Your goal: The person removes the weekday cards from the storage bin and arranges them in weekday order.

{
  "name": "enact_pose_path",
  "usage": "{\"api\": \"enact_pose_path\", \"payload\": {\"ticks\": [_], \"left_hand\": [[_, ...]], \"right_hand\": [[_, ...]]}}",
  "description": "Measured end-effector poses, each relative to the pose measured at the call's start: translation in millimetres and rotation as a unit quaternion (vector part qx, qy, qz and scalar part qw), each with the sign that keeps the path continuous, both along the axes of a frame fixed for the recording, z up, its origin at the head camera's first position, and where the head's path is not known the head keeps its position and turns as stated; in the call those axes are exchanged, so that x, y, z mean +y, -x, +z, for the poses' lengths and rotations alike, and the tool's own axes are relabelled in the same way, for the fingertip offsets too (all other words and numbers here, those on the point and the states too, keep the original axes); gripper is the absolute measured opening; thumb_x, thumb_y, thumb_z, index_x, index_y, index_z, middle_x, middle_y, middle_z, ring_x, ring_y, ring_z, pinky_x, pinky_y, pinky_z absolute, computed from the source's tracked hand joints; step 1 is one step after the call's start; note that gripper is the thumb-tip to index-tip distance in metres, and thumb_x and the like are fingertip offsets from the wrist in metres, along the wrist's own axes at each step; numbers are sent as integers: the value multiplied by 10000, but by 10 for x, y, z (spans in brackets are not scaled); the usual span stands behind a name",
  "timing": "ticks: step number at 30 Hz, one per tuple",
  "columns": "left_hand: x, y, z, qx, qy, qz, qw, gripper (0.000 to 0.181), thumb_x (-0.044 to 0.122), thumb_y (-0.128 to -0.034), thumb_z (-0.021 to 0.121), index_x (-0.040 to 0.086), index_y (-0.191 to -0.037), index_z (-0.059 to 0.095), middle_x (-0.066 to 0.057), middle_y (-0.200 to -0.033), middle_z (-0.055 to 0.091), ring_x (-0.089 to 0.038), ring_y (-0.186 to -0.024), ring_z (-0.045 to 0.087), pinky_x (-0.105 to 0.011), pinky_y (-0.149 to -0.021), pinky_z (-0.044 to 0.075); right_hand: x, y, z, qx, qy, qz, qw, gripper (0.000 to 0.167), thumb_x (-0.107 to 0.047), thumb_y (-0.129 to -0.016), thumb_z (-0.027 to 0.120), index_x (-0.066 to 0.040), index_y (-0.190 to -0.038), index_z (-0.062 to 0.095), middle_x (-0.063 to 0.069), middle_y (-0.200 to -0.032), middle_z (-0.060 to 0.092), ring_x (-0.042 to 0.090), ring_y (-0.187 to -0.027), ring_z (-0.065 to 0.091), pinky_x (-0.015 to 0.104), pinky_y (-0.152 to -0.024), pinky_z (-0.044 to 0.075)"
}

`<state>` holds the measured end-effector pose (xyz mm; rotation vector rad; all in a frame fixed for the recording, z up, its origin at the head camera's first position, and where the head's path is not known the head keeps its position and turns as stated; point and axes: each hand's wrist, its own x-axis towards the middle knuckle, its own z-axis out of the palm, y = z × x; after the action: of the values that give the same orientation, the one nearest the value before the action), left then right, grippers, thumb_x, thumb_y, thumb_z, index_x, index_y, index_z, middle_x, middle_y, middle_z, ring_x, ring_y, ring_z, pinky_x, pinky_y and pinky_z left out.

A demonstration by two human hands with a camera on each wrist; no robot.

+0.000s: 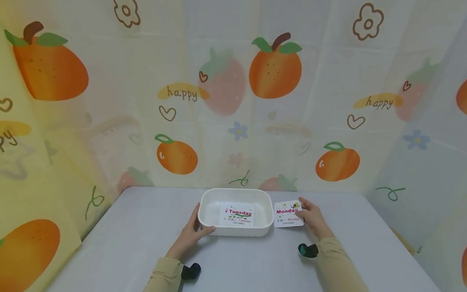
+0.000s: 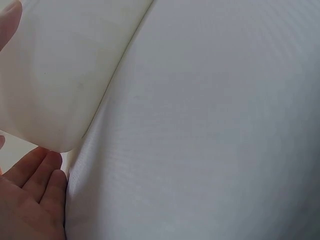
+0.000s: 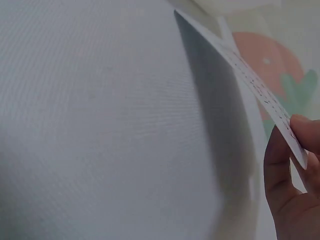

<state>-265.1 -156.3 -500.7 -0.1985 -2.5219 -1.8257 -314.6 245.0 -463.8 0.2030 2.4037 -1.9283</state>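
Note:
A white plastic bin [image 1: 240, 232] stands on the table in the head view, with a "Tuesday" flashcard [image 1: 238, 221] lying inside. My left hand [image 1: 189, 235] holds the bin's left end, its thumb at the front rim and fingers along the side. In the left wrist view, the fingers [image 2: 42, 175] touch the lower corner of the bin [image 2: 65, 65]. Right of the bin, my right hand [image 1: 314, 219] pinches a "Monday" flashcard [image 1: 284, 221] by its right edge. The right wrist view shows this card tilted above the table, between thumb and fingers.
A white cloth covers the table [image 1: 251, 263]. Behind it hangs a curtain [image 1: 219, 162] printed with oranges, strawberries and "happy". Dark wrist devices sit at the left sleeve [image 1: 164, 271] and the right sleeve [image 1: 335, 255].

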Motion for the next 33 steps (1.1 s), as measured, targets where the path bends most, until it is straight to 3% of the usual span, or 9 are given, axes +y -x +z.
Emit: {"api": "enact_pose_path", "payload": {"ticks": [4,7,10,14,17,33], "left_hand": [[6,-5,1,-30,-25,21,10000,1038,369,-746,769,216,-1504,77,-78,-1529,142,-314,-1367,165,-520,-1080,158],[9,-8,-13,-35,-26,52,10000,1027,357,-751,769,225,-1504,83,-69,-1530,142,-309,-1367,169,-515,-1082,156],[38,-86,119,-36,-43,15,10000,1001,294,-775,759,167,-1504,85,-116,-1525,142,-346,-1360,169,-540,-1073,161],[40,-82,134,-16,-46,-3,10000,997,278,-778,758,139,-1502,87,-143,-1520,147,-362,-1356,170,-548,-1070,164],[14,-8,11,31,6,72,10000,1017,334,-759,767,189,-1504,89,-111,-1523,160,-343,-1358,181,-543,-1071,166],[18,-2,-4,-47,-19,169,9998,1032,375,-738,775,240,-1503,95,-67,-1528,159,-318,-1366,173,-541,-1073,161]], "right_hand": [[-14,22,-30,-141,-319,39,9994,622,51,-863,528,23,-1431,275,299,-1361,313,368,-1156,389,458,-981,379],[-12,38,-66,-164,-507,133,9985,626,52,-860,533,44,-1425,265,326,-1364,300,407,-1194,363,514,-1023,312],[-20,63,-97,-134,-696,148,9974,625,51,-857,535,59,-1420,264,338,-1353,316,424,-1201,369,525,-1020,311],[-42,102,-126,-123,-862,38,9962,624,52,-853,531,74,-1414,259,343,-1348,332,439,-1202,376,525,-1018,311],[-57,115,-138,-96,-909,-27,9958,622,53,-851,533,82,-1410,261,345,-1349,332,444,-1207,372,520,-1022,307],[-95,103,-171,234,-1583,-167,9870,590,22,-829,576,118,-1360,337,334,-1257,442,397,-1106,453,523,-958,369]]}}
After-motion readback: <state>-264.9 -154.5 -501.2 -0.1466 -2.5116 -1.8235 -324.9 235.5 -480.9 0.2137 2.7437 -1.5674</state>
